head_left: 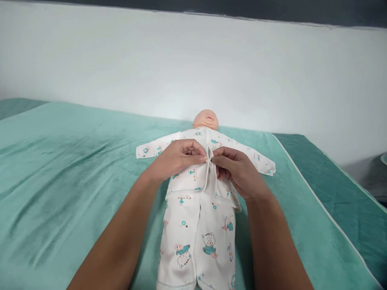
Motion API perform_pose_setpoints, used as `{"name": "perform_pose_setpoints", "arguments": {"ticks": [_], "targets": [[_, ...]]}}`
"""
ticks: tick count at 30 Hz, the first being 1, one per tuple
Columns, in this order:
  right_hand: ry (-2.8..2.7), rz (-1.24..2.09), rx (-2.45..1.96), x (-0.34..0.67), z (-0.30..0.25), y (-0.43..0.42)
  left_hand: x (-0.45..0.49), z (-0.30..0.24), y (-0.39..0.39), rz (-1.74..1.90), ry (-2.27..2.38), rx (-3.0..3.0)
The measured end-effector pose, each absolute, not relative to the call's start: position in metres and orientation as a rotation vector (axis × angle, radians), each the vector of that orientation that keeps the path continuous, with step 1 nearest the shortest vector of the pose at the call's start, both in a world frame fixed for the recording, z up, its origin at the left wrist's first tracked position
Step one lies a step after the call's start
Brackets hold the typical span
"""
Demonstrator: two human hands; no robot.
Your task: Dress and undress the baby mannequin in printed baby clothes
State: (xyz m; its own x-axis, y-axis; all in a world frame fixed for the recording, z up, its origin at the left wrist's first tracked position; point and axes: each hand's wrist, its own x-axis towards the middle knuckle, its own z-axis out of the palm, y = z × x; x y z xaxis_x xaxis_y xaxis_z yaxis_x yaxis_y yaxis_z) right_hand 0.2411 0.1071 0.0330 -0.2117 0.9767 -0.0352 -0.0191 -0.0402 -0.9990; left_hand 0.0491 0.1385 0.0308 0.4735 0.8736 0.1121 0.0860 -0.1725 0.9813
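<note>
A baby doll lies on its back, dressed in a white printed shirt and matching trousers. The shirt's sleeves spread out to both sides. At the middle of the chest, my left hand pinches one front edge of the shirt between thumb and finger. Opposite it, my right hand pinches the other front edge. Both edges are lifted slightly and lie close together, with a fold between them. Below my fingers the shirt front hangs apart. Any fastener at the fingertips is too small to make out.
A light green blanket with wrinkles lies under the doll. Darker green quilted bedding shows at the right. A white wall stands behind the bed, and a dark object is at the far right edge.
</note>
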Motion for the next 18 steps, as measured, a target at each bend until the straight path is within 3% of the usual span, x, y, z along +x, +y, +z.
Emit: {"name": "perform_pose_setpoints", "arguments": {"ticks": [18], "targets": [[-1.353, 1.483, -1.014, 0.2434, 0.0281, 0.1093, 0.0453, 0.0263, 0.1438, 0.857, 0.765, 1.573]]}}
